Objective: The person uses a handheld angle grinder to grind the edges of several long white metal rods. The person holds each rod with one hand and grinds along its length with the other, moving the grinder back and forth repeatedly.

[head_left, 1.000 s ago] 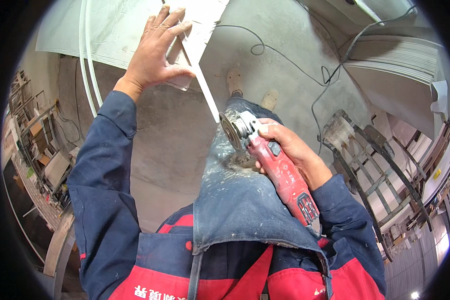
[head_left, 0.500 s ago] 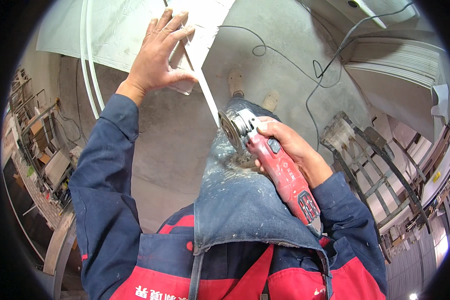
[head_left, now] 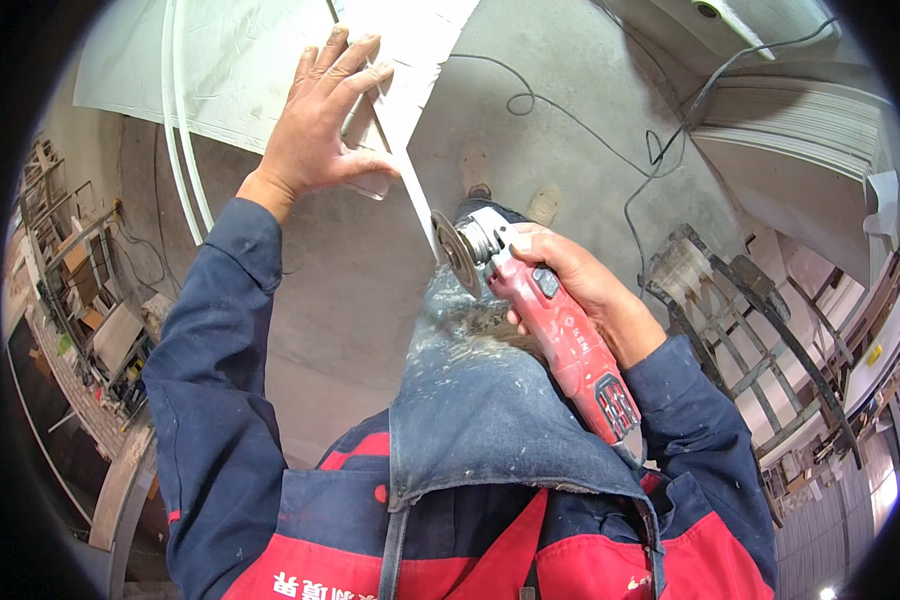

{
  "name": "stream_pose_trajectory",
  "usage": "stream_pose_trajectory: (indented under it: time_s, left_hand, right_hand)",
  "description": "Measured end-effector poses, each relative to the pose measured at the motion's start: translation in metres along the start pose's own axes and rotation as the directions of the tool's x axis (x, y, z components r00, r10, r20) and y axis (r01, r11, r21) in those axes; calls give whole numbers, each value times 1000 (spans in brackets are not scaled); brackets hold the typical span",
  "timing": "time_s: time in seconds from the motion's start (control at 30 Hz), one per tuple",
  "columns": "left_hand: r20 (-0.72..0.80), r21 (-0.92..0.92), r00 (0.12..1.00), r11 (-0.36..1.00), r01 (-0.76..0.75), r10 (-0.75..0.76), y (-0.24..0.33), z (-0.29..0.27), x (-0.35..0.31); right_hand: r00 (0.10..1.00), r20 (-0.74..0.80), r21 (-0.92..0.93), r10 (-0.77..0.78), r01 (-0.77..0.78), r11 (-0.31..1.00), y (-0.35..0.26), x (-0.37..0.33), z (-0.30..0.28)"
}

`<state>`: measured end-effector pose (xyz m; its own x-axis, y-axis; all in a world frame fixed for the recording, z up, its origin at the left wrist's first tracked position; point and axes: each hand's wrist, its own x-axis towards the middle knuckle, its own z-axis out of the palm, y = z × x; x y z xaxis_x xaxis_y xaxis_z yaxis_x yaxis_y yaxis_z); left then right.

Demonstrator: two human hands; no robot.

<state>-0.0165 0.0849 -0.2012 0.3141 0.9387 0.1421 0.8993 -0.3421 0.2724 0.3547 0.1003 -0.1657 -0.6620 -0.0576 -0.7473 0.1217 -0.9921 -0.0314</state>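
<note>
My right hand (head_left: 580,285) is wrapped round the body of a red angle grinder (head_left: 567,345), with the thumb near its metal head. The grinder's round disc (head_left: 454,254) stands on edge against the lower end of a narrow white strip (head_left: 419,204); whether it spins I cannot tell. Flat on that strip, with fingers stretched and thumb out to the side, lies my left hand (head_left: 320,125). Under it is a white sheet-covered board (head_left: 240,60), and the strip juts past the board's near edge towards me. A small pale block (head_left: 370,140) shows beside my left thumb.
Two thin white strips (head_left: 175,130) overhang the board on the left. A dark cable (head_left: 580,115) snakes over the grey floor. A metal frame trolley (head_left: 745,340) and stacked white panels (head_left: 790,145) stand at the right. Cluttered shelving (head_left: 95,300) is at the left.
The grinder and my right hand have shifted slightly left and up, its disc still at the strip's end. My left hand keeps its place on the strip, moving barely to the right.
</note>
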Motion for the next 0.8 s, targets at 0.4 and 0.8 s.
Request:
stream_pose_trajectory:
  time_s: [0.4, 0.8]
  left_hand:
    - [3, -13, 1000, 1000, 4, -4, 1, 1, 0]
    - [-5, -21, 1000, 1000, -3, 3, 3, -2, 4]
  right_hand:
    - [999, 23, -31, -26, 27, 999, -8, 12, -1]
    - [998, -5, -41, -70, 70, 997, -29, 15, 17]
